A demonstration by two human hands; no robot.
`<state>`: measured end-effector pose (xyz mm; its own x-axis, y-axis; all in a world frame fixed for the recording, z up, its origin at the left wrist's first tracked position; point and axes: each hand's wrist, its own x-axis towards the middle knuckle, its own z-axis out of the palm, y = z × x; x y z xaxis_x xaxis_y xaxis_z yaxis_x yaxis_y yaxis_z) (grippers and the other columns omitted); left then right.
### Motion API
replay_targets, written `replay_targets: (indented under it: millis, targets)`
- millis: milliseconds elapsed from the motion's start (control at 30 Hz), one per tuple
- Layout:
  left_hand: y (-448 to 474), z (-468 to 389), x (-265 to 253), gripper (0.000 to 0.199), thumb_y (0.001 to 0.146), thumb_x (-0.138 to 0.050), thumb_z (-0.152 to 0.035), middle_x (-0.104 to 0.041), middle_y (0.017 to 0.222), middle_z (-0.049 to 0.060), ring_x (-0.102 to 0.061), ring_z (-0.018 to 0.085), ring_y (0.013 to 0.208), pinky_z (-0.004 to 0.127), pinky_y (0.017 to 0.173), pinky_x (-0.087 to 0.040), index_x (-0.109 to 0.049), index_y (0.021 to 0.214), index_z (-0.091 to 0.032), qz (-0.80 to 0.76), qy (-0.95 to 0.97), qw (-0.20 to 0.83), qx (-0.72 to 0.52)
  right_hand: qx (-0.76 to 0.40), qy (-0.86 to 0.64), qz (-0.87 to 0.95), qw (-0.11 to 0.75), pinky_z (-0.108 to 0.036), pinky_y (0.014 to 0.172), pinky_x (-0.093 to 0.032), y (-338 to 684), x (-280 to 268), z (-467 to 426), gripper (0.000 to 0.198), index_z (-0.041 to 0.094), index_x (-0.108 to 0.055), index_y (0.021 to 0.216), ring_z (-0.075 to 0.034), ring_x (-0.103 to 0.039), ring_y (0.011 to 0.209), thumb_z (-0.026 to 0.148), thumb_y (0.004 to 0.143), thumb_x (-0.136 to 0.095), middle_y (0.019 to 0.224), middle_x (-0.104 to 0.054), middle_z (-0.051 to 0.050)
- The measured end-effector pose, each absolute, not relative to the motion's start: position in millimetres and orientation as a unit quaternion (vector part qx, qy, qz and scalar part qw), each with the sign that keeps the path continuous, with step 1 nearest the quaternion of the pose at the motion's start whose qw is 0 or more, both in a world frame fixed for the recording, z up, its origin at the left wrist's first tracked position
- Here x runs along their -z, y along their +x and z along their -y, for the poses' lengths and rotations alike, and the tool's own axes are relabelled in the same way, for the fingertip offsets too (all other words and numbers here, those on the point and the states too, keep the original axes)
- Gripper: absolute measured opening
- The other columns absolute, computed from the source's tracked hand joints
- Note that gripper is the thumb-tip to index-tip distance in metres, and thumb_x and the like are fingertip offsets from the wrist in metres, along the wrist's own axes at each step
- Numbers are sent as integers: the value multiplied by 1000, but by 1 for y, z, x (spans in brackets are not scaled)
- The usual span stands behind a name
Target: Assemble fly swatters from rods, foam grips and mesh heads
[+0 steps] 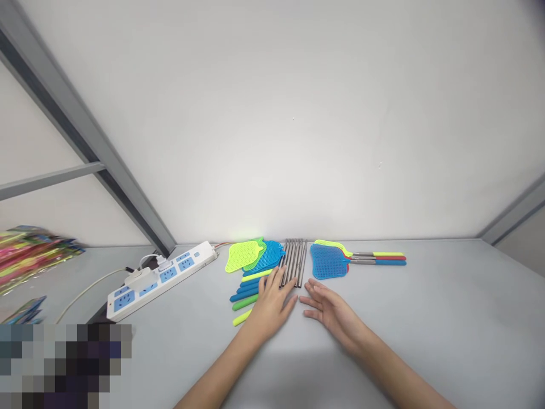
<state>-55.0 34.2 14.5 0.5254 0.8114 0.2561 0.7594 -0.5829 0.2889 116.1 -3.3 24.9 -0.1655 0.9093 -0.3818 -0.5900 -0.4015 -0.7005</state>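
Observation:
My left hand (271, 301) reaches over a row of metal rods (293, 258), its fingers spread at their near ends. It also covers part of several blue, green and yellow handle grips (244, 295). My right hand (330, 309) hovers to the right of the rods, fingers apart and nothing in it. Behind the grips lie loose fly swatter heads: yellow (242, 255) and blue (270, 255). To the right, assembled fly swatters rest in a stack, with a blue head (328, 262) on top and metal shafts ending in yellow, red and blue grips (390, 262).
A white power strip (164, 278) with a plugged-in adapter (140, 279) and cable lies at the left. Beyond it are shiny colourful packages (34, 255). A pale wall (293, 142) rises behind the grey table (447, 329). The lower left corner is pixelated.

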Motion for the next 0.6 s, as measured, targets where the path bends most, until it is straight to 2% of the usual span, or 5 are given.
replay_targets:
  millis: [200, 367, 433, 600]
  targets:
    - [-40, -36, -15, 35, 87, -33, -19, -33, 137, 12, -24, 28, 127, 50, 96, -25, -48, 119, -22, -455, 873, 41, -170, -750, -386, 186, 504, -29, 66, -49, 111, -33, -5, 22, 17, -57, 96, -21, -57, 94, 28, 77, -55, 125, -48, -7]
    - [-25, -44, -19, 26, 85, -35, -15, -38, 132, 12, -28, 28, 124, 49, 96, -24, -56, 100, -17, -458, 874, 6, -160, -727, -419, 188, 510, -28, 66, -48, 115, -32, -9, 22, 18, -58, 96, -19, -57, 89, 27, 76, -56, 122, -50, -6]
    - [-17, -48, -20, 24, 85, -36, -16, -42, 126, 13, -32, 27, 119, 47, 94, -26, -58, 93, -15, -469, 869, -9, -156, -721, -425, 193, 512, -29, 65, -49, 117, -30, -11, 24, 18, -59, 98, -19, -56, 88, 27, 76, -57, 120, -52, -6]
    - [9, -56, -24, 26, 85, -40, -29, -52, 99, 14, -44, 27, 96, 42, 83, -31, -59, 92, -12, -539, 832, -21, -131, -728, -415, 209, 504, -28, 62, -48, 122, -28, -13, 23, 17, -59, 98, -17, -56, 84, 27, 77, -54, 116, -55, -7]
